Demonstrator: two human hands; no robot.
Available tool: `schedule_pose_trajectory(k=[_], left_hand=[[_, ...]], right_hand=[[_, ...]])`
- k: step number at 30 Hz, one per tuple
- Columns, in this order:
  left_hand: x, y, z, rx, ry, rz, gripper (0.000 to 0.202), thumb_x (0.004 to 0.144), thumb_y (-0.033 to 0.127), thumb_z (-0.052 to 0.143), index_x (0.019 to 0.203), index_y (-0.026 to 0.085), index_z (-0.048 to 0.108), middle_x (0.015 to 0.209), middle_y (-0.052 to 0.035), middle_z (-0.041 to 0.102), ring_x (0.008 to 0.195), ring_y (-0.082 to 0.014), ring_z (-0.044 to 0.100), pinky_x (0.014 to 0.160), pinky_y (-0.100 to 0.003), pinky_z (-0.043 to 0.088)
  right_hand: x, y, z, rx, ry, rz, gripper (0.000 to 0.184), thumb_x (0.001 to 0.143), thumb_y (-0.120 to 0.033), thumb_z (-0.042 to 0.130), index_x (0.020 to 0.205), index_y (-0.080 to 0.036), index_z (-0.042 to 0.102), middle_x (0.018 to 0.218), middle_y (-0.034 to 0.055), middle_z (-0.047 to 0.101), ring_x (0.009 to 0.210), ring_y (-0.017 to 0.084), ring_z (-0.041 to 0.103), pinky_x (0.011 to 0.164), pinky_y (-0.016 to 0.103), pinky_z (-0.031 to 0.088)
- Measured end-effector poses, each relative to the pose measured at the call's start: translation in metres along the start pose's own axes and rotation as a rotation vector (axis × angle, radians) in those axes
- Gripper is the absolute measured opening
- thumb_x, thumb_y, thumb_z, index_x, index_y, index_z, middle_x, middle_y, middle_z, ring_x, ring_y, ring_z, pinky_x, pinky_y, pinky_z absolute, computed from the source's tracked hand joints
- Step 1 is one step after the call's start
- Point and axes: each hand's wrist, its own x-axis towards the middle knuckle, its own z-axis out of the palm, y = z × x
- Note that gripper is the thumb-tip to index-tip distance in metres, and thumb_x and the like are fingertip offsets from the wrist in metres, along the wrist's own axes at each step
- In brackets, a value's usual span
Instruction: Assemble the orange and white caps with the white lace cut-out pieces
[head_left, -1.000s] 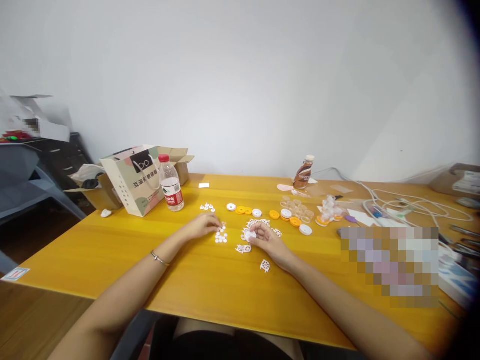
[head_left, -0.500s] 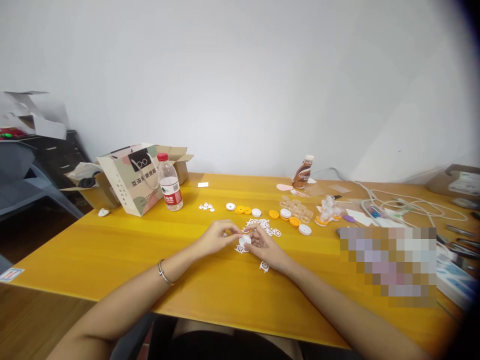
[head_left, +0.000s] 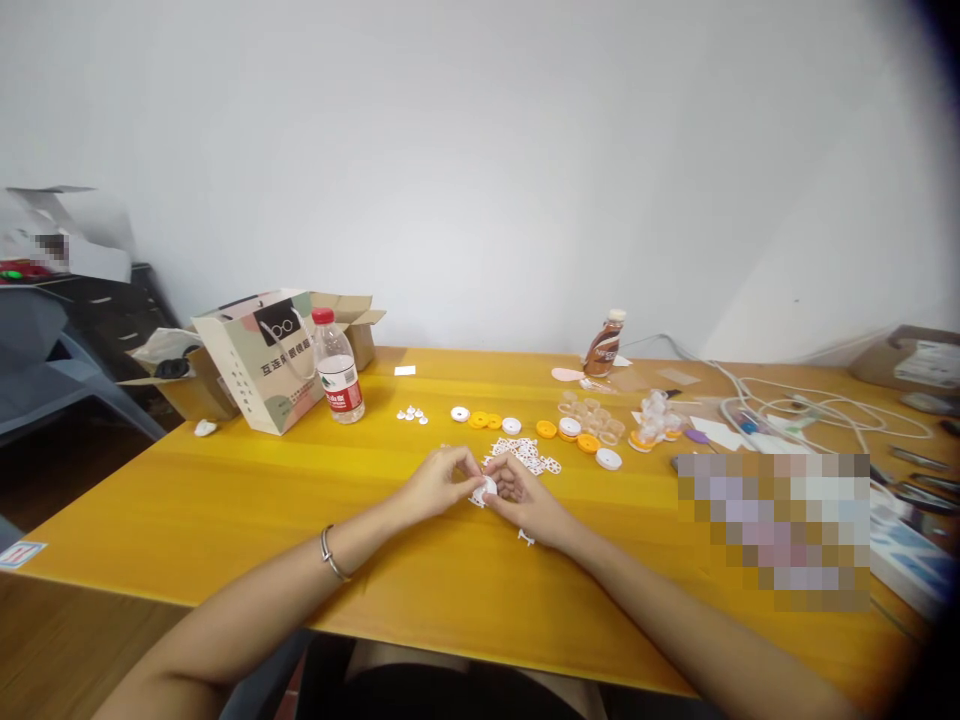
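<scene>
A small round white plastic piece (head_left: 486, 491) is pinched between my two hands, just above the table. My left hand (head_left: 444, 482) grips its left side with thumb and fingertips. On the other side my right hand (head_left: 526, 502) has its thumb laid over the piece, fingers curled behind. A pile of flat white openwork pieces (head_left: 525, 454) lies right behind my hands. Another openwork piece (head_left: 526, 537) pokes out from under my right hand, mostly hidden. Farther back runs a loose row of white discs (head_left: 609, 459) and yellow discs (head_left: 547, 429).
Several small white pegs (head_left: 411, 414) lie left of the discs. A water bottle (head_left: 339, 375) and a paper bag (head_left: 259, 365) stand at the left. Clear rings (head_left: 592, 415), a brown drink bottle (head_left: 604, 345) and white cables (head_left: 810, 390) occupy the right of the yellow table (head_left: 247, 500).
Both hands have drawn slightly closer around the round white piece, and less of it shows. My right hand now covers more of the loose openwork piece beneath it.
</scene>
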Motion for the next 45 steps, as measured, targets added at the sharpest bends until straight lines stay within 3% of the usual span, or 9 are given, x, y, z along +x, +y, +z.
schedule_pose_trajectory(k=[8,16,20,23,27,32,35,39,45], left_hand=[[0.001,-0.001,0.005,-0.114,0.061,-0.066,0.019,0.072,0.032,0.06,0.074,0.014,0.054,0.07,-0.0005,0.06,0.064,-0.0102,0.052,0.06,-0.021,0.04],[0.013,-0.008,0.011,-0.311,0.107,-0.131,0.023,0.072,0.036,0.059,0.073,0.013,0.055,0.067,-0.0006,0.06,0.061,-0.01,0.053,0.059,-0.021,0.042],[0.044,-0.016,0.008,-0.264,0.139,-0.118,0.031,0.084,0.035,0.039,0.076,0.012,0.058,0.074,-0.0042,0.062,0.071,-0.0125,0.057,0.067,-0.024,0.045],[0.078,-0.022,0.015,-0.108,0.081,-0.036,0.023,0.08,0.031,0.046,0.079,0.012,0.06,0.078,-0.0047,0.063,0.075,-0.0139,0.057,0.07,-0.025,0.045],[0.119,-0.026,0.042,0.073,-0.1,0.151,0.018,0.071,0.024,0.058,0.085,0.013,0.061,0.089,-0.0053,0.062,0.083,-0.0162,0.057,0.075,-0.026,0.043],[0.143,-0.026,0.075,0.102,-0.122,0.195,0.008,0.066,0.015,0.06,0.073,0.01,0.06,0.083,-0.0035,0.061,0.083,-0.0157,0.055,0.076,-0.025,0.04],[0.143,-0.024,0.077,0.076,-0.079,0.167,0.007,0.07,0.015,0.055,0.067,0.01,0.056,0.08,-0.0039,0.06,0.084,-0.0154,0.054,0.075,-0.025,0.04],[0.127,-0.022,0.056,-0.051,-0.026,0.097,0.013,0.077,0.024,0.051,0.08,0.012,0.055,0.093,-0.007,0.059,0.084,-0.0139,0.056,0.07,-0.023,0.043],[0.062,-0.026,0.006,-0.915,-0.07,-0.263,0.019,0.072,0.029,0.063,0.081,0.014,0.056,0.083,-0.0055,0.06,0.075,-0.0127,0.058,0.066,-0.022,0.043]], right_hand=[[0.001,0.0,-0.002,0.067,0.011,0.025,0.027,0.068,-0.034,0.064,0.084,-0.022,0.046,0.075,-0.002,0.053,0.069,0.011,0.053,0.067,0.027,0.043],[0.003,-0.003,-0.01,0.205,0.045,0.039,0.039,0.058,-0.026,0.073,0.085,-0.022,0.046,0.079,-0.0015,0.057,0.073,0.012,0.056,0.073,0.029,0.045],[0.005,-0.007,-0.015,0.215,0.176,-0.012,0.04,0.057,-0.027,0.073,0.087,-0.023,0.047,0.086,0.0009,0.059,0.082,0.014,0.057,0.08,0.032,0.043],[0.005,-0.011,-0.016,0.222,0.191,-0.043,0.039,0.058,-0.028,0.073,0.087,-0.023,0.047,0.085,0.0007,0.059,0.081,0.014,0.057,0.081,0.033,0.043],[0.003,-0.011,-0.015,0.222,0.129,-0.053,0.038,0.058,-0.027,0.072,0.088,-0.023,0.049,0.084,0.0009,0.058,0.08,0.014,0.057,0.077,0.031,0.044],[0.002,-0.011,-0.014,0.24,0.128,-0.039,0.039,0.059,-0.025,0.072,0.09,-0.022,0.049,0.088,0.002,0.059,0.083,0.014,0.057,0.08,0.031,0.043],[0.002,-0.012,-0.015,0.248,0.134,-0.031,0.038,0.059,-0.023,0.072,0.089,-0.023,0.049,0.089,0.0016,0.058,0.084,0.014,0.057,0.081,0.031,0.043],[0.002,-0.012,-0.015,0.251,0.115,-0.036,0.037,0.06,-0.023,0.071,0.09,-0.023,0.049,0.087,0.0008,0.057,0.082,0.013,0.057,0.079,0.029,0.044],[0.005,-0.005,-0.014,0.224,0.127,-0.025,0.038,0.058,-0.024,0.072,0.088,-0.021,0.049,0.083,0.0004,0.058,0.077,0.012,0.057,0.075,0.028,0.045]])
